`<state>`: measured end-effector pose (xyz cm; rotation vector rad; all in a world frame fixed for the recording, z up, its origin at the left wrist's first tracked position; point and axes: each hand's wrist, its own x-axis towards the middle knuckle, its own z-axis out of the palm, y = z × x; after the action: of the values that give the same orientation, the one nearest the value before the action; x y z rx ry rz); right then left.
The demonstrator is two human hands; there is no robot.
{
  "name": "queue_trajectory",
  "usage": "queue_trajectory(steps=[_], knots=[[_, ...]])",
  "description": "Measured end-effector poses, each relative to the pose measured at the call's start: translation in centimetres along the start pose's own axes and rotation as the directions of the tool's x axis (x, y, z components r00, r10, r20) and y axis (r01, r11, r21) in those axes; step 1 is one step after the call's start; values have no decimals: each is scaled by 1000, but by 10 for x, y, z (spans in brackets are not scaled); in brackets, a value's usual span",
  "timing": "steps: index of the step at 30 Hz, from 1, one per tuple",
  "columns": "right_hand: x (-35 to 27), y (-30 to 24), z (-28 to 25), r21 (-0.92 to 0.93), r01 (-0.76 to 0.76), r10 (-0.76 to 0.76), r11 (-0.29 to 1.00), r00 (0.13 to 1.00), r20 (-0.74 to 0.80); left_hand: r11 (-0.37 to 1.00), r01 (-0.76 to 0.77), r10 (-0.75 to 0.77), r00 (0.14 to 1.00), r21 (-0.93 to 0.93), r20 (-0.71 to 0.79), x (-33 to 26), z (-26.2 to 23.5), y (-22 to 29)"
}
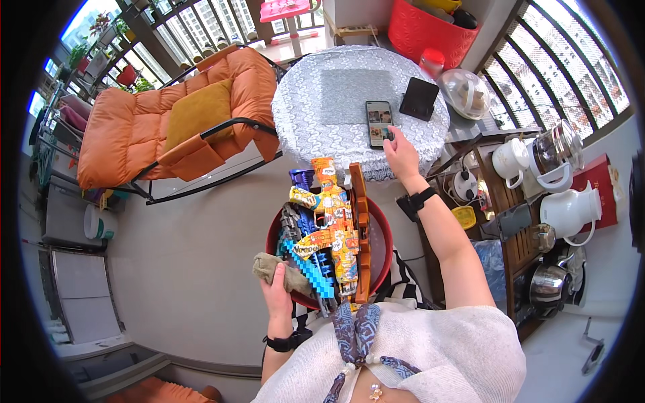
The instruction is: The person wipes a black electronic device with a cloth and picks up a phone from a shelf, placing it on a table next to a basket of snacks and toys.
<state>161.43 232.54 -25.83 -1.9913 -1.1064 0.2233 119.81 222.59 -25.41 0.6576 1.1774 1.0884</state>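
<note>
My left hand (277, 290) is closed round a folded olive-brown cloth (270, 265) at the left rim of a red tub (384, 235). In the tub stand several toys: a toy gun (336, 228) with a yellow comic print, an orange-brown toy piece (361, 235), a blue pixel-patterned toy sword (310, 270), and dark and purple toy parts behind them. My right hand (402, 158) reaches forward to a smartphone (378, 121) lying on the table, an extended finger at its lit screen. That hand grips nothing.
The round table (302, 101) has a white lace cloth and a dark flat case (419, 99). An orange padded rocking chair (134, 127) stands on the left. At the right, a wooden shelf (517, 235) carries white jugs (571, 209) and a steel kettle (552, 285).
</note>
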Motion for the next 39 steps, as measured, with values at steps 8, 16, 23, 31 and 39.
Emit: queue_trajectory(steps=[8,16,23,31,39], knots=[[17,-5,22,-257,175,-203,950,975,-88,1000,16,-17,1000,-26,-10,-5,11,10],[5,-16,23,-167,191,-196,967,980,-15,998,18,-19,1000,-57,-17,-2,6,5],[-20,1,21,123,209,-209,970,978,-14,999,19,-19,1000,-29,-8,-2,7,4],[-26,4,22,222,255,-255,941,966,-31,999,25,-26,999,-27,-24,3,1,-2],[-26,6,26,199,285,-282,937,958,-49,1000,4,-3,1000,13,-30,5,-3,-7]])
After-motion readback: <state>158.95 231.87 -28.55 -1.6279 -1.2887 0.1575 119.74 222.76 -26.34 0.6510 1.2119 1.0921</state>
